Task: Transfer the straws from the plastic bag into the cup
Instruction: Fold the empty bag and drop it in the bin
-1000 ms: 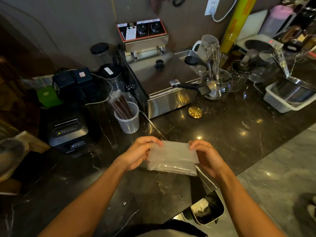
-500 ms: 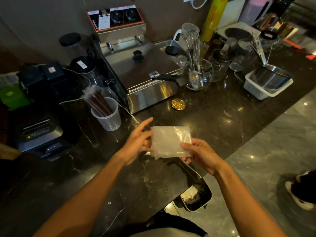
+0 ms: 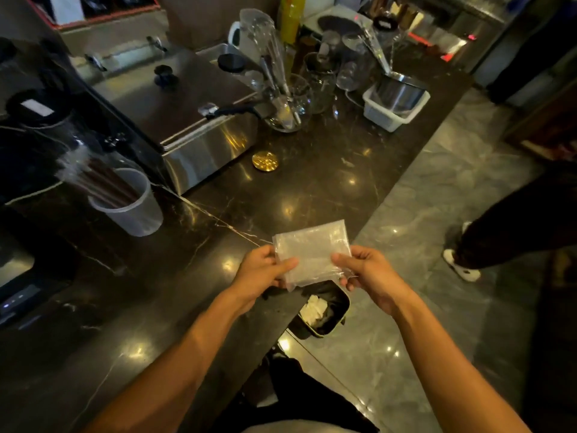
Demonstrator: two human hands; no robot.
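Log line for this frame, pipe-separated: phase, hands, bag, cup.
phase: straws done | left hand + right hand: both hold folded plastic bag | cup: holds straws

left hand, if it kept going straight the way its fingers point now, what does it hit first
The left hand points right, across the folded bag it pinches, so past the bag it would likely meet the right hand holding the other edge. Depth looks about level, though one view cannot confirm it.

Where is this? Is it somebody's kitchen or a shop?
Probably a drink shop or café counter, not a home kitchen. A steel countertop fryer, a cup full of wrapped straws and a receipt printer all sit on the dark stone counter.
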